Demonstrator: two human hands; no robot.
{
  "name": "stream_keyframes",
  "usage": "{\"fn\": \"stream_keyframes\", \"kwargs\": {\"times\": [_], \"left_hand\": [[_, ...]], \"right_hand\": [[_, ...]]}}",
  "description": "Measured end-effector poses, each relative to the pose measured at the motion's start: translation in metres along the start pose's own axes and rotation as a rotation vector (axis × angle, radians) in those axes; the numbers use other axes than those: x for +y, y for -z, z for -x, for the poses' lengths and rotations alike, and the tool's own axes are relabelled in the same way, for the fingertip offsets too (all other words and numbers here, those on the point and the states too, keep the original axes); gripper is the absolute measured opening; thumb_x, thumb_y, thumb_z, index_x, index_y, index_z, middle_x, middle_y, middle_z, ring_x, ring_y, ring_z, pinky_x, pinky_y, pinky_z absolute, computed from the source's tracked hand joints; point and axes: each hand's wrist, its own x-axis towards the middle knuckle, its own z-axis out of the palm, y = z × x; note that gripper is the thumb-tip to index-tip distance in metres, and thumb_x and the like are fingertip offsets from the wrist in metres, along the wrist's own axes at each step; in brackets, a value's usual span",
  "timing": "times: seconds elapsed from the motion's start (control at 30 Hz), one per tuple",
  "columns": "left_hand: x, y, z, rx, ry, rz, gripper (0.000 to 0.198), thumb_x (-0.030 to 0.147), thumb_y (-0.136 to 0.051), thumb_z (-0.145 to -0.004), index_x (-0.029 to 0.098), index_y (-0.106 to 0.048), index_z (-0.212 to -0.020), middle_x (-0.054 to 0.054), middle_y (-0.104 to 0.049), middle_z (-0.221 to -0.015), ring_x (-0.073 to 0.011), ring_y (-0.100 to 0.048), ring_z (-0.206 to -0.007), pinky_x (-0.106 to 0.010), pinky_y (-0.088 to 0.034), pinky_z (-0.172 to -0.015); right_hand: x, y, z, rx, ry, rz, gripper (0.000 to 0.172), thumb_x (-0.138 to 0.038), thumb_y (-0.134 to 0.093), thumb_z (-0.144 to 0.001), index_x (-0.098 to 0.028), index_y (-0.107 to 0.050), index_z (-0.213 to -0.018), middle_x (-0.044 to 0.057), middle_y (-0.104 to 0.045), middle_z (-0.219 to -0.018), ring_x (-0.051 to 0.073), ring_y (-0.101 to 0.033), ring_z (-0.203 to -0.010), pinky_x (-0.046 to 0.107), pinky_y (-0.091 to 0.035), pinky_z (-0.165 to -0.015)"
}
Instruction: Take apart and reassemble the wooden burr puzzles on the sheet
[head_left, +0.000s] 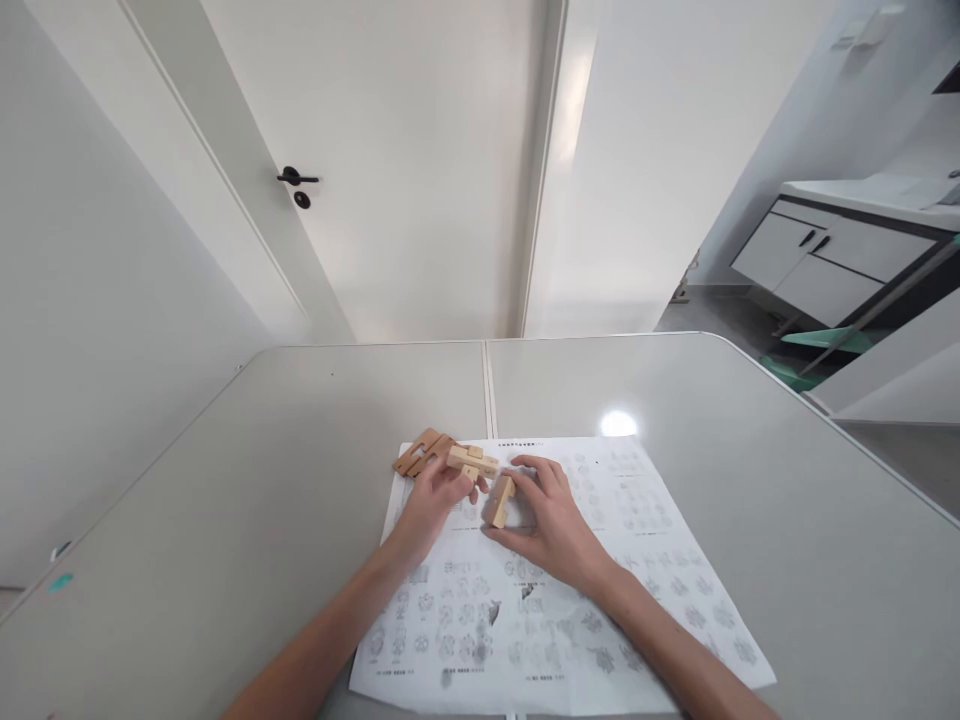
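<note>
My left hand (438,495) is closed around a few joined wooden puzzle pieces (472,460), pale and notched, held a little above the paper. Between the thumb and fingers of my right hand (546,508) is a single notched wooden block (499,502), tilted, just right of the joined pieces and apart from them. Under both hands lies a large printed instruction sheet (600,610) with rows of small grey diagrams and some torn spots. A brown slotted wooden piece (421,452) rests at the sheet's upper left corner, partly behind my left hand.
The grey table (225,540) has a seam down its middle and a bright light reflection at the right. Beyond its far edge stands a white door (405,180) with a black handle (298,178). A white cabinet (832,250) is at the far right.
</note>
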Motion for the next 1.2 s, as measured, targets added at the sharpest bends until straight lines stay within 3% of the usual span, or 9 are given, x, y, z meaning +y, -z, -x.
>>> {"fn": "stream_keyframes", "kwargs": {"times": [0.2, 0.3, 0.4, 0.47, 0.63, 0.73, 0.9, 1.03, 1.2], "left_hand": [[0.008, -0.005, 0.005, -0.04, 0.076, -0.114, 0.055, 0.051, -0.081, -0.082, 0.021, -0.064, -0.126, -0.009, -0.069, -0.113, -0.0256, -0.065, -0.104, -0.035, -0.052, -0.088], [0.012, -0.007, 0.005, -0.069, 0.076, -0.193, 0.058, 0.052, -0.084, -0.078, 0.021, -0.064, -0.124, -0.008, -0.067, -0.112, -0.0252, -0.064, -0.102, -0.034, -0.052, -0.09], [0.01, -0.007, 0.005, -0.105, 0.022, -0.288, 0.058, 0.048, -0.086, -0.076, 0.022, -0.064, -0.123, -0.006, -0.066, -0.11, -0.0224, -0.061, -0.098, -0.033, -0.05, -0.09], [0.008, -0.007, 0.005, -0.117, -0.014, -0.351, 0.055, 0.046, -0.086, -0.077, 0.023, -0.064, -0.122, -0.005, -0.065, -0.109, -0.0214, -0.06, -0.097, -0.032, -0.049, -0.088], [0.012, -0.006, 0.004, -0.132, -0.062, -0.444, 0.052, 0.042, -0.086, -0.079, 0.025, -0.064, -0.122, -0.005, -0.065, -0.109, -0.0209, -0.061, -0.096, -0.032, -0.051, -0.086], [0.021, -0.002, 0.001, -0.102, -0.163, -0.575, 0.052, 0.039, -0.088, -0.077, 0.025, -0.064, -0.121, -0.006, -0.067, -0.112, -0.0222, -0.063, -0.099, -0.035, -0.052, -0.088], [0.036, 0.014, -0.004, -0.07, -0.326, -0.896, 0.051, 0.038, -0.087, -0.077, 0.026, -0.063, -0.12, -0.009, -0.066, -0.119, -0.0266, -0.063, -0.108, -0.042, -0.053, -0.095], [0.04, 0.024, -0.006, -0.16, -0.367, -1.07, 0.055, 0.038, -0.087, -0.076, 0.026, -0.063, -0.123, -0.011, -0.063, -0.131, -0.0304, -0.059, -0.123, -0.046, -0.049, -0.105], [0.042, 0.027, -0.004, -0.296, -0.368, -1.209, 0.055, 0.04, -0.089, -0.073, 0.025, -0.064, -0.12, -0.01, -0.064, -0.13, -0.0321, -0.057, -0.126, -0.048, -0.047, -0.108]], "right_hand": [[0.0, 0.005, -0.001, -0.021, 0.001, -0.061, 0.068, -0.047, -0.083, -0.084, -0.034, -0.052, -0.143, 0.013, -0.05, -0.145, 0.038, -0.047, -0.135, 0.06, -0.05, -0.107], [-0.001, 0.009, -0.004, 0.034, -0.012, -0.168, 0.049, -0.044, -0.071, -0.095, -0.032, -0.055, -0.139, 0.012, -0.056, -0.139, 0.033, -0.054, -0.13, 0.053, -0.052, -0.106], [-0.004, 0.014, -0.008, 0.088, -0.012, -0.256, 0.024, -0.04, -0.063, -0.1, -0.029, -0.066, -0.121, 0.01, -0.066, -0.124, 0.029, -0.062, -0.118, 0.047, -0.054, -0.102], [-0.006, 0.017, -0.01, 0.091, -0.023, -0.309, 0.018, -0.04, -0.062, -0.1, -0.028, -0.069, -0.111, 0.009, -0.07, -0.113, 0.028, -0.065, -0.11, 0.045, -0.054, -0.097], [-0.013, 0.024, -0.012, -0.017, -0.118, -0.447, 0.027, -0.047, -0.054, -0.103, -0.025, -0.071, -0.104, 0.006, -0.072, -0.099, 0.024, -0.066, -0.092, 0.037, -0.052, -0.084], [-0.016, 0.027, -0.012, -0.086, -0.191, -0.557, 0.033, -0.052, -0.052, -0.103, -0.024, -0.069, -0.101, 0.006, -0.071, -0.096, 0.023, -0.064, -0.088, 0.034, -0.051, -0.079], [-0.016, 0.03, -0.013, -0.033, -0.305, -0.706, 0.031, -0.052, -0.056, -0.101, -0.023, -0.065, -0.1, 0.002, -0.065, -0.08, 0.02, -0.059, -0.078, 0.033, -0.048, -0.077], [-0.014, 0.029, -0.016, 0.038, -0.385, -0.663, 0.029, -0.05, -0.054, -0.101, -0.022, -0.064, -0.1, -0.001, -0.057, -0.073, 0.018, -0.052, -0.069, 0.03, -0.045, -0.068], [-0.009, 0.021, -0.012, 0.112, -0.389, -0.342, 0.033, -0.044, -0.043, -0.104, -0.023, -0.055, -0.081, -0.001, -0.054, -0.071, 0.018, -0.048, -0.065, 0.029, -0.041, -0.061]]}}
